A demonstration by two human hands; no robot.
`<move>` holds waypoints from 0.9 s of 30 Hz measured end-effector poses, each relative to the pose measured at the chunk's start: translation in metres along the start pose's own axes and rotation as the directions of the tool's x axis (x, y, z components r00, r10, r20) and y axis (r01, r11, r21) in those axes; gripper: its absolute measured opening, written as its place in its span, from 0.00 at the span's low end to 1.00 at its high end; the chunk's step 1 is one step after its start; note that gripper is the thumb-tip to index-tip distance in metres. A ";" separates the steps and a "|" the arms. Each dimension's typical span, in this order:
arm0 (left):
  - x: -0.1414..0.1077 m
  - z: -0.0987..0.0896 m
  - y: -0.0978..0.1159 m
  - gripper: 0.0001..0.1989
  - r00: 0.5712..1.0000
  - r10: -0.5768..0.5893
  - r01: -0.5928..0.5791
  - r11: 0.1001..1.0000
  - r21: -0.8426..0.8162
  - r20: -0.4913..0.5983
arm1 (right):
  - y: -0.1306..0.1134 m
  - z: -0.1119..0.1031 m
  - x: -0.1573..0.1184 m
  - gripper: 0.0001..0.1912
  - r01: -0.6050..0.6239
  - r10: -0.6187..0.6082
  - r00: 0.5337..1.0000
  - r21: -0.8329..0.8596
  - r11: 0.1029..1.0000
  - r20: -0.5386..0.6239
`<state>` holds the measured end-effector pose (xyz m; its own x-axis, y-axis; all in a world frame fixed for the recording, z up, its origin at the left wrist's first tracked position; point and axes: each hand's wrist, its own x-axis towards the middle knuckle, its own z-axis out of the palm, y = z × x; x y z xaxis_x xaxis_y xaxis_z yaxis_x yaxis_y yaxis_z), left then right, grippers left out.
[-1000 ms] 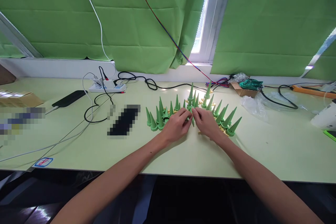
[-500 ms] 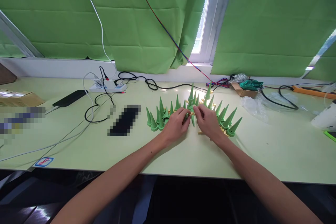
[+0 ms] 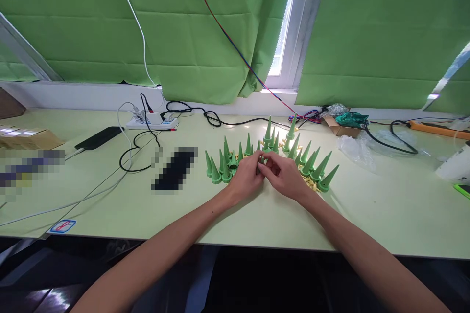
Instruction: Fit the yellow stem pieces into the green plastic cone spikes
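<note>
My left hand (image 3: 246,176) and my right hand (image 3: 284,173) meet over the table, fingertips pinched together. Between them shows a bit of a small green piece (image 3: 260,160), mostly covered by the fingers. My left fingers are closed on it. The right thumb and forefinger press at the same spot; what they grip is hidden. Green pointed cones (image 3: 216,174) stand upright to the left of my hands. More green cones (image 3: 323,181) stand behind and to the right, some tilted. Small pale yellow pegs (image 3: 311,184) lie among the right-hand cones.
A black phone-like object (image 3: 174,168), partly pixelated, lies left of the cones. Further left are a power strip (image 3: 152,122), looping cables and a black flat pad (image 3: 99,138). A small cardboard box (image 3: 341,128) and clear plastic bags (image 3: 356,151) sit at the back right.
My right hand has moved left and down, and its fingertips now meet my left hand's. The green cone that pointed down between the hands is now largely hidden.
</note>
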<state>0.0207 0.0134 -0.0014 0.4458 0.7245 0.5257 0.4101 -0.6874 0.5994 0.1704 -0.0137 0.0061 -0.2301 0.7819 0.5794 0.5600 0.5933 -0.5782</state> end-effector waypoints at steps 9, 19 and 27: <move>0.000 0.000 0.001 0.13 0.999 0.037 -0.036 0.999 -0.014 0.008 | 0.001 0.003 0.001 0.07 0.035 -0.038 0.998 -0.060 0.998 -0.046; -0.002 0.003 -0.001 0.10 0.995 0.063 -0.066 0.997 -0.041 -0.083 | 0.004 0.001 0.000 0.12 -0.051 0.035 0.977 -0.071 0.996 -0.212; -0.005 0.003 0.002 0.07 0.985 0.153 -0.152 0.988 -0.008 0.086 | 0.002 0.004 0.000 0.12 -0.024 -0.028 0.956 -0.173 0.985 -0.293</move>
<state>0.0214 0.0084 -0.0044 0.5703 0.6039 0.5568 0.3311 -0.7894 0.5170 0.1686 -0.0117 0.0025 -0.0029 0.6745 0.7383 0.6944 0.5326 -0.4839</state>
